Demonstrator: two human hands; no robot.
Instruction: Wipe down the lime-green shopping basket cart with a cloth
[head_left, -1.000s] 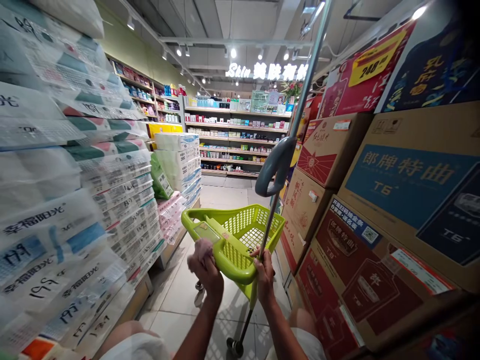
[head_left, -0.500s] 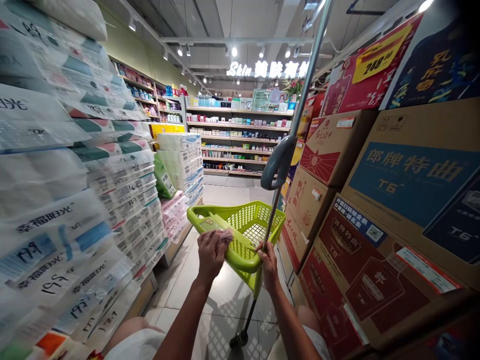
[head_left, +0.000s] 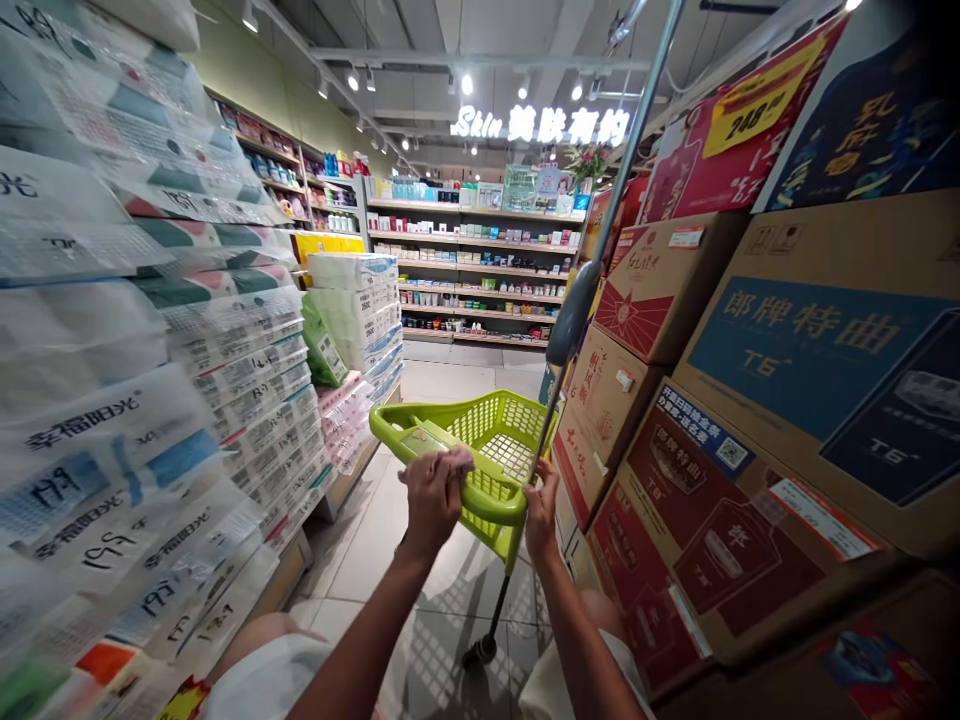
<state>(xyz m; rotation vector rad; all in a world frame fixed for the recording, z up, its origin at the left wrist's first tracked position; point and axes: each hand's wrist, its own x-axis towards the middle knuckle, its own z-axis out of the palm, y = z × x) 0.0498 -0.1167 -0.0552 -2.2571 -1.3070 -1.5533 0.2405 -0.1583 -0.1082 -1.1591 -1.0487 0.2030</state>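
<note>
Pink cloth shifted right along green cart's near side

Left hand [head_left: 433, 505] has moved the pink cloth [head_left: 460, 460] rightward from the left part of the near side a second ago; cloth now sits over the near panel, seemingly in contact, so rubbing looks to be under way around the middle. Left fingers bunched together, pinching cloth; thumb hidden. Right hand [head_left: 541, 510] at the near right corner of the green cart [head_left: 499, 510], fingers curled round the metal pole [head_left: 634, 160]; exact thumb placement, can't tell. Cart stands in the aisle in front of the knees. Pole's grey grip [head_left: 571, 320] has turned nearly edge-on. Around: paper packs [head_left: 255, 370] stacked left, cartons [head_left: 817, 350] right, shelves [head_left: 480, 240] ahead. In the way: pole slants up past the cart's right side, cartons crowd that side too
</note>
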